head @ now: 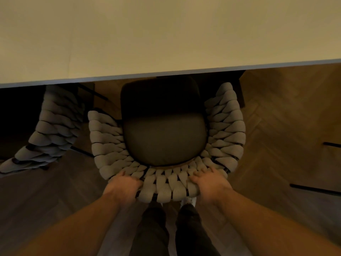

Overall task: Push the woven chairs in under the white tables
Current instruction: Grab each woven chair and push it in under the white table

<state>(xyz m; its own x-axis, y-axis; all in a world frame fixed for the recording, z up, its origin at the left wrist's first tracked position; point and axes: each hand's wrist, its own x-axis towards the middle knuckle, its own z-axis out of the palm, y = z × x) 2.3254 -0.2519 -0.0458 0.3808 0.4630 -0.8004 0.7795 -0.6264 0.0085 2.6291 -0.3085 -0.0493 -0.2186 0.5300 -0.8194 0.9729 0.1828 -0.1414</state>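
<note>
thick pale rope weave fills the near ground, and both hands are on it: left hand (123, 188) wrapped over the back rim of the woven chair (167, 143) on its left side, right hand (210, 182) clamped over the same rim on the right, fingers curled down into the weave, the two about level and equally near. below them, dark trouser legs and a pale shoe tip stand just behind the chair back. the chair lies straight ahead of the hands, its back-to-front axis pointing away from the person and square to the edge of the white table (166, 34). the dark seat cushion (164, 137) has its front already in shadow near the tabletop edge, while the back and arms sit out in the open, so i'd judge a straight forward shove from both arms is what's needed. off to the left a second woven chair (53, 130) sits angled, partly under the table, on the wooden floor (286, 126)
</note>
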